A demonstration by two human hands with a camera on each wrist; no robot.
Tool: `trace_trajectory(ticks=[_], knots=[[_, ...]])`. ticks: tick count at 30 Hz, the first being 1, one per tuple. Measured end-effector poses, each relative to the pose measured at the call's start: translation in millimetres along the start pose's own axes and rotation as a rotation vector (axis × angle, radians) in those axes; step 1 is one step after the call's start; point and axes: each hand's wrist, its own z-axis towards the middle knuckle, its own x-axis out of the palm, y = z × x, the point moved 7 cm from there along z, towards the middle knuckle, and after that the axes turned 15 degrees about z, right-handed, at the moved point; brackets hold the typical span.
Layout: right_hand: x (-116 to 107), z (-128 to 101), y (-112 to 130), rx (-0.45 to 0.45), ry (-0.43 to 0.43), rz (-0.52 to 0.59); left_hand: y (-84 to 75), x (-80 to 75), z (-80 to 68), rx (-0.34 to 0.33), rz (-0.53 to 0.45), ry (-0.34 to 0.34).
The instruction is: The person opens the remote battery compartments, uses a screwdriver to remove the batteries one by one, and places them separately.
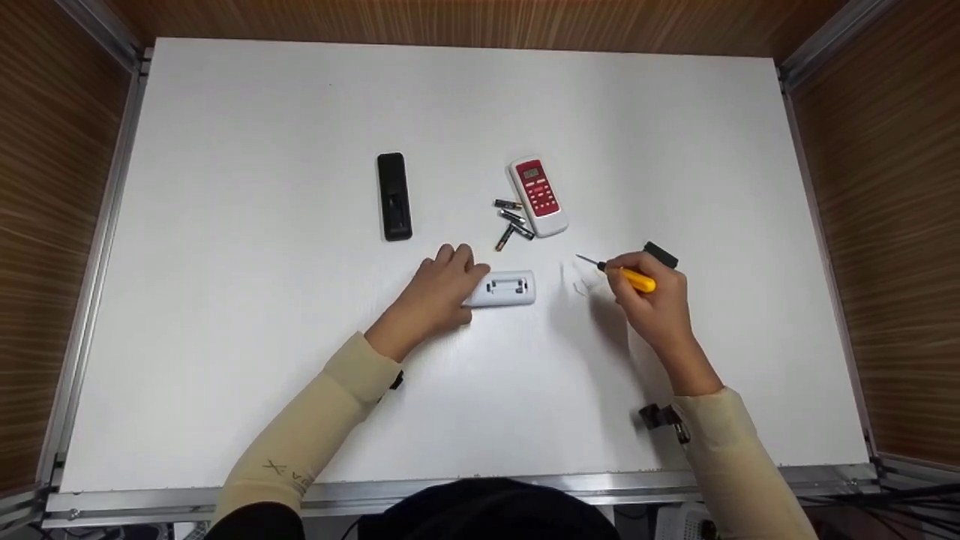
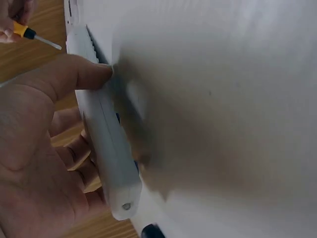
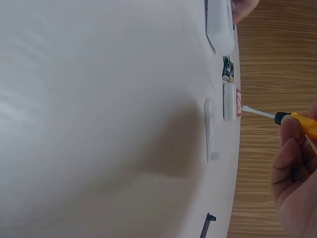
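Observation:
My left hand (image 1: 439,289) grips a white remote control (image 1: 504,289) by its left end, thumb on one long side and fingers on the other. The remote lies back up, its battery compartment uncovered. In the left wrist view, the thumb presses the near edge of the remote (image 2: 106,144). To its right, my right hand (image 1: 654,300) holds a screwdriver (image 1: 634,279) with a yellow handle; the flat-tipped shaft points left, above the table and apart from the remote. Beneath the tip lies a white battery cover (image 3: 209,130), hard to make out from the head view.
Several loose batteries (image 1: 512,216) lie beside a white remote with a red face (image 1: 538,196). A black remote (image 1: 394,196) lies farther left. Partly behind the right hand is a small black cover (image 1: 661,254). Wood-grain walls (image 1: 885,225) enclose the white table (image 1: 247,187).

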Motion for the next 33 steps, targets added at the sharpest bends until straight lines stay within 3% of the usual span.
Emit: trace_trajectory(ticks=[4,6,12,15,20,28,33], knots=[[-6,-5,-3,0.031,-0.004,0.019,-2.0,-12.9,-8.4,0.083,0.014,0.081],[-10,-8,-5,0.039,-0.009,0.018,0.4,-25.2,-10.5,0.129,0.039,0.084],[-19,-14,-10,0.076,-0.026,0.001,25.6,-70.7,-1.1,0.244,0.190,-0.078],[-22,-15,-11,0.086,-0.033,0.005,41.9,-82.0,12.6,0.286,0.303,-0.131],[-25,-18,-13,0.092,-0.040,0.017,60.8,-78.1,36.1,0.337,0.443,-0.141],[-27,-19,-14,0.086,-0.044,0.034,75.0,-65.7,65.3,0.332,0.469,-0.095],[-28,-19,-14,0.097,-0.043,0.041,81.6,-60.1,77.2,0.349,0.565,-0.054]])
